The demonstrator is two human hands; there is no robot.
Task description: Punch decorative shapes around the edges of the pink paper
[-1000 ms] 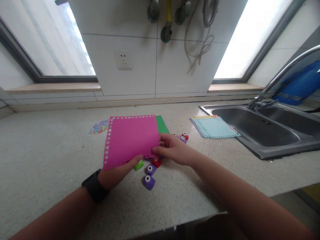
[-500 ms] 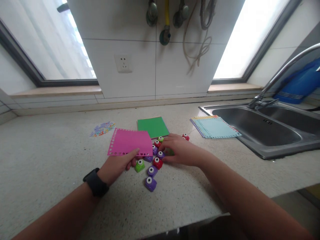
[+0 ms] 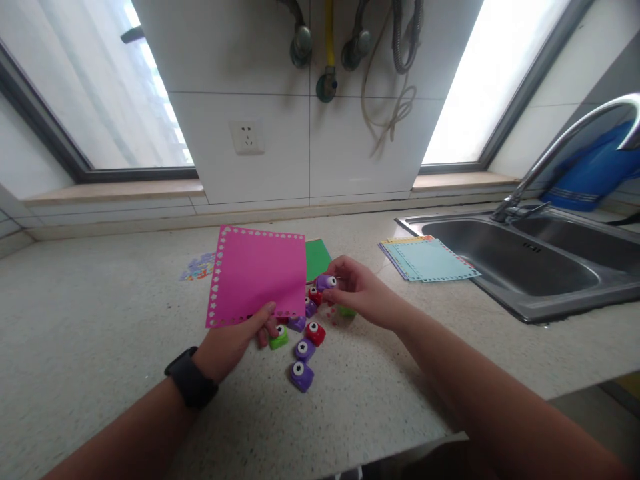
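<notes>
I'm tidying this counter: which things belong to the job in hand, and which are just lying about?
Job, apparently: pink sheet in left hand; purple punch in right hand; other punches; green sheet; coloured bits; pale-blue sheet.
Seemingly just there: sink; faucet; wall socket.

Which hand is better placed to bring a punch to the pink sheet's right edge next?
Right, most likely: the right hand holds a purple punch beside that edge, where no cut-outs show. The left hand is occupied, gripping the pink sheet at its lower edge.
</notes>
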